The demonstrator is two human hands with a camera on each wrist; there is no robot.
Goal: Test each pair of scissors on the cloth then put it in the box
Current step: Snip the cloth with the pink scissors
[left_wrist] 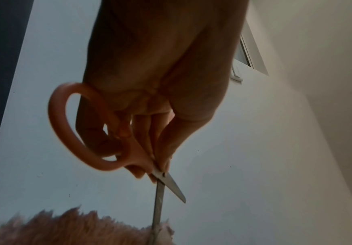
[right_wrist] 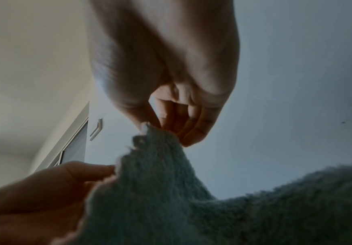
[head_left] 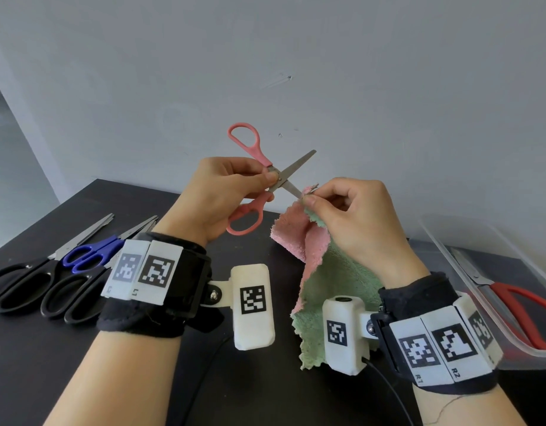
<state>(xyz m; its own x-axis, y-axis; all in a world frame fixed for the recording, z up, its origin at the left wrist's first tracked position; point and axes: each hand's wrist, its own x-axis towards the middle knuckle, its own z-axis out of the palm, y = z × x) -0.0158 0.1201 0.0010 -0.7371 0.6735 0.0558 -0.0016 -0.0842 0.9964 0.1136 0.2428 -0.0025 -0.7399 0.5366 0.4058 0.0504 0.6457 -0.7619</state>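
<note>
My left hand holds pink-handled scissors up above the table, fingers pinching near the pivot. The blades stand spread apart; the lower blade tip touches the top edge of the cloth. In the left wrist view the scissors show one handle loop beside my fingers and a blade reaching down to the cloth. My right hand pinches the top corner of the pink and green cloth, which hangs down to the table. The right wrist view shows my fingertips on the green cloth.
Two black-handled scissors and a blue-handled pair lie on the dark table at the left. A clear plastic box at the right holds red-handled scissors. A grey wall rises behind the table.
</note>
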